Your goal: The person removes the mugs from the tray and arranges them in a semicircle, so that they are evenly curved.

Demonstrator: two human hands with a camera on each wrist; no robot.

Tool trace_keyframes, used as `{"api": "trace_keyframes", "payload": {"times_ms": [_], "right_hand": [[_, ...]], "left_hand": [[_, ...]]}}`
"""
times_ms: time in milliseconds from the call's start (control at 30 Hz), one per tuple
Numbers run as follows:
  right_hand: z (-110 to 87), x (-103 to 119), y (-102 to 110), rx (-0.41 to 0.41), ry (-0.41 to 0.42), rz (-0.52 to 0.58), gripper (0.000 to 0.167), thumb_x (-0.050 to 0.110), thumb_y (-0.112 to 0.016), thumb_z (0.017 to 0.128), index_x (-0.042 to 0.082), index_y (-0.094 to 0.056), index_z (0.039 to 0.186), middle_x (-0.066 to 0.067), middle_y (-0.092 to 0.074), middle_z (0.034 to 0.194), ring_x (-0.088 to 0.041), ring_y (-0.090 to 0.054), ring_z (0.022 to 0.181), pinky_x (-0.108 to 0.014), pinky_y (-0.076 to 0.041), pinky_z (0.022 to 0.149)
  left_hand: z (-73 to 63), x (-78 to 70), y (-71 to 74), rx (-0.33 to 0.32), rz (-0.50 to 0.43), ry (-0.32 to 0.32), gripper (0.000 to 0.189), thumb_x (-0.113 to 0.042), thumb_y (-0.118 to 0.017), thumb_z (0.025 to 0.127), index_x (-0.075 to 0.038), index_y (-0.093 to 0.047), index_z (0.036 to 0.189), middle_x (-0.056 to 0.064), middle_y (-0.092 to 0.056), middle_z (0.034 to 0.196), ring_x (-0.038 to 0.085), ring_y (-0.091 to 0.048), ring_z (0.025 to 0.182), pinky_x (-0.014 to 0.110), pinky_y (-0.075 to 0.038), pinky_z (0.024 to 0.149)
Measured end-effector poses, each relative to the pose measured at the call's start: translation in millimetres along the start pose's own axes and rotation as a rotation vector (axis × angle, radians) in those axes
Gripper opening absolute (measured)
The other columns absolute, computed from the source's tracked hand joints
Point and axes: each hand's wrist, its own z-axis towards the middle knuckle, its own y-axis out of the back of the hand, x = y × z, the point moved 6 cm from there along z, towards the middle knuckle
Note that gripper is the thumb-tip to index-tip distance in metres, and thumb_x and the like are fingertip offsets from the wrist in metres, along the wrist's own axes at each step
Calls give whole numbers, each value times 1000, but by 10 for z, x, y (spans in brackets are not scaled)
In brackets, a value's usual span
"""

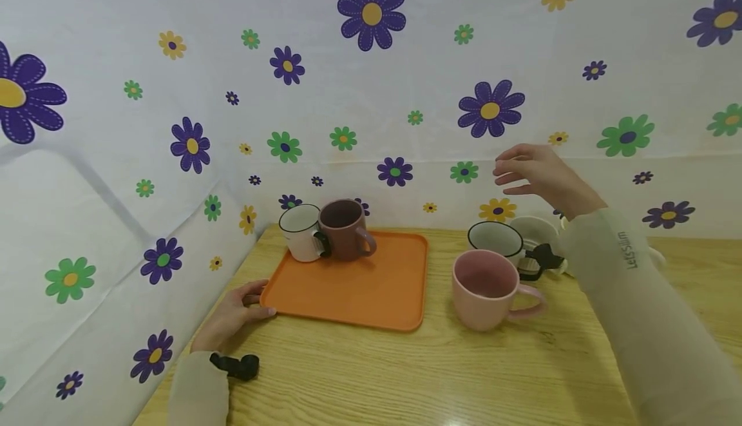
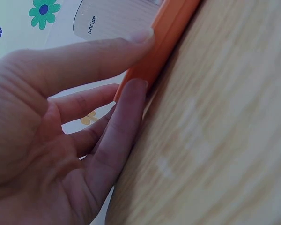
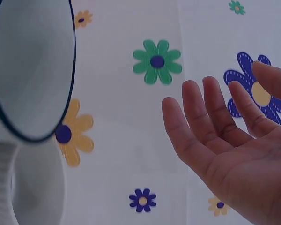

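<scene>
An orange tray [image 1: 348, 290] lies on the table, its front left corner gripped by my left hand [image 1: 234, 313]. In the left wrist view the thumb [image 2: 107, 56] lies over the tray's rim and the fingers touch its outer side. At the back left of the tray stand a white mug with a dark rim [image 1: 298, 236] and a brown mug [image 1: 338, 239], side by side. My right hand [image 1: 542, 178] is raised above the mugs at the right, fingers loosely extended, holding nothing. Below it is a dark-rimmed white mug [image 1: 493, 239].
A large pink mug [image 1: 484, 297] stands right of the tray, its handle pointing right. A cream mug [image 1: 536, 229] is behind it, and more pale crockery is partly hidden by the right sleeve. Flowered cloth [image 1: 417, 58] hangs behind and left of the wooden table [image 1: 359, 374].
</scene>
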Motion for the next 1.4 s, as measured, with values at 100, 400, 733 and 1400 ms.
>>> {"api": "trace_keyframes", "payload": {"times_ms": [100,400,733,1400], "right_hand": [[32,48,-110,17,-26,40,50,27,-47,109,-7,-38,144,-26,-50,137,-39,-53,125,-49,-44,104],[120,264,-442,50,-41,103,45,22,-52,107,-7,-44,140,-22,-56,128,-39,-55,122,-49,-46,103],[239,457,-875,94,-52,159,39,19,-51,107,-7,-47,136,-27,-55,128,-41,-56,123,-47,-45,104],[395,441,-1611,119,-126,262,34,16,-55,105,-4,-53,133,-24,-60,124,-37,-60,115,-45,-50,98]], "left_hand": [[11,21,9,0,6,-1,74,-13,-78,91,12,-39,148,29,-57,135,38,-59,118,23,-47,88],[20,57,24,-7,0,19,75,-13,-78,90,13,-38,149,28,-59,133,37,-60,117,22,-47,87],[-3,30,6,-18,-2,37,76,-13,-78,90,12,-39,149,28,-58,135,37,-59,118,26,-47,90],[42,67,-22,6,-26,12,74,-12,-77,91,10,-38,150,29,-55,137,37,-59,119,19,-47,85]]}}
